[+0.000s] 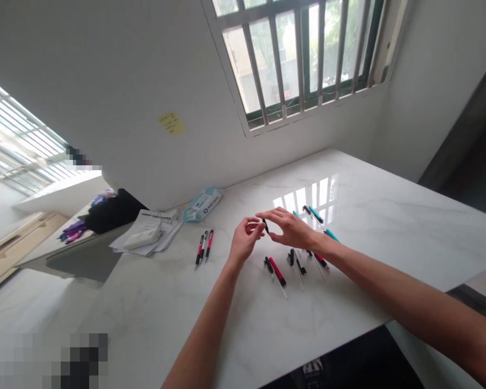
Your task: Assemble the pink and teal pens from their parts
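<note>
Over the white marble-patterned table, my left hand point(245, 239) and my right hand point(291, 228) meet at a small black pen part point(266, 226). The fingers of both hands are curled around it, and they partly hide it. Just below lie loose pen pieces: a red barrel point(277, 270), a black clip part point(268, 264) and thin white refills point(299, 273). More black and red pieces point(321, 261) sit partly under my right forearm. Beyond the right hand are teal barrels point(316, 214) with another black clip piece point(306, 209).
Three red-and-black pens point(204, 246) lie side by side left of my hands. Farther left are a wipes pack point(203, 205) and papers point(146, 232) with a white case point(143, 237) on top. A black item point(348, 362) is at the near edge. A barred window point(299, 59) is above.
</note>
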`<state>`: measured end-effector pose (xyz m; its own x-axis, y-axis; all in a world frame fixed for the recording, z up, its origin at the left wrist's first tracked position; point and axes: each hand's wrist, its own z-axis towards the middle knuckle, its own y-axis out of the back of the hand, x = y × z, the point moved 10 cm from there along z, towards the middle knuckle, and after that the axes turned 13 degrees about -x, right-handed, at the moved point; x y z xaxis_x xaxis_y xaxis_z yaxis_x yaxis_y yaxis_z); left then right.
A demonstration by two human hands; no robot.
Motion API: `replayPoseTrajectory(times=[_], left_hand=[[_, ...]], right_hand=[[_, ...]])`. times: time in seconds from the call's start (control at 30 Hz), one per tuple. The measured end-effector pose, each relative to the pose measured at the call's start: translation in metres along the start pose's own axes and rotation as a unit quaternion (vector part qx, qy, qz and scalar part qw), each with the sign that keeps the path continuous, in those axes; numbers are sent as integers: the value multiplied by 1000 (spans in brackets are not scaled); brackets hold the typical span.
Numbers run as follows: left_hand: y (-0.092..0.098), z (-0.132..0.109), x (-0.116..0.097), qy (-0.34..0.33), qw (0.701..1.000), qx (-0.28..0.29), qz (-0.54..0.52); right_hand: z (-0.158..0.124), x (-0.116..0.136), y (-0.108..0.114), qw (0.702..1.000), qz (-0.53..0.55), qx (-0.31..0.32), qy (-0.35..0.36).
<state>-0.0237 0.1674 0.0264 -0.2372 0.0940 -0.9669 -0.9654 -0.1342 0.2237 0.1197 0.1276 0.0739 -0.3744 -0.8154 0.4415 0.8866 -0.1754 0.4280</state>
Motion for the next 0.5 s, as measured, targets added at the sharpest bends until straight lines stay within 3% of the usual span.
replayPoseTrajectory(times=[0.1,0.23,0.37,0.5], left_hand=[[-14,5,-4,-17,999,-10,-37],[-12,5,2,-45,997,-51,-40],[1,3,12,-67,995,-78,2],[9,6,24,-60,993,-102,6]], right_hand=[[0,-5,1,1000,5,4,-11],[1,-24,9,999,-27,2,-38],[-6,-73,24,990,-102,-20,-99],[-19,-116,24,978,-138,3,-159]])
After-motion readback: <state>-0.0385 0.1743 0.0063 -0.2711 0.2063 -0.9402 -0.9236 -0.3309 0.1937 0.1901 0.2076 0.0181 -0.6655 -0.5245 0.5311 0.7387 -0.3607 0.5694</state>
